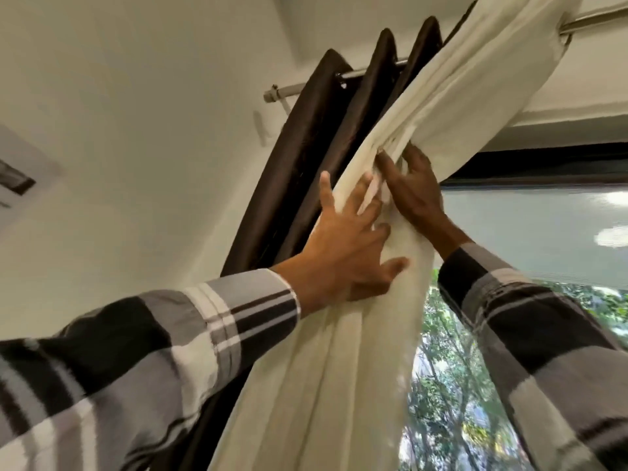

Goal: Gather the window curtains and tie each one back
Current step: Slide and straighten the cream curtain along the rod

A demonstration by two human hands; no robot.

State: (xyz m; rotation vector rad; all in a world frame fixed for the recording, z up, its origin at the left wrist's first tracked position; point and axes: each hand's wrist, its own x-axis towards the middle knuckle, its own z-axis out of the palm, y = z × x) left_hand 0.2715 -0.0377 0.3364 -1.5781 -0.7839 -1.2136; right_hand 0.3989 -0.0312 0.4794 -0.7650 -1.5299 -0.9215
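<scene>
A cream curtain [343, 368] hangs bunched from the metal rod [598, 18] and runs down the middle of the view. Behind it on the left hangs a dark brown curtain [306, 158], pleated on the same rod. My left hand [346, 243] lies on the cream folds with fingers spread and the thumb pressing the cloth from below. My right hand [414, 192] reaches in from the window side, its fingers tucked into the gathered cream cloth just above the left hand. Both hands grip the same bunch, high up.
The window [530, 232] is at the right, with a pale blind across its upper part and green trees below. A white wall and ceiling fill the left. A rod bracket [268, 129] juts from the wall beside the brown curtain.
</scene>
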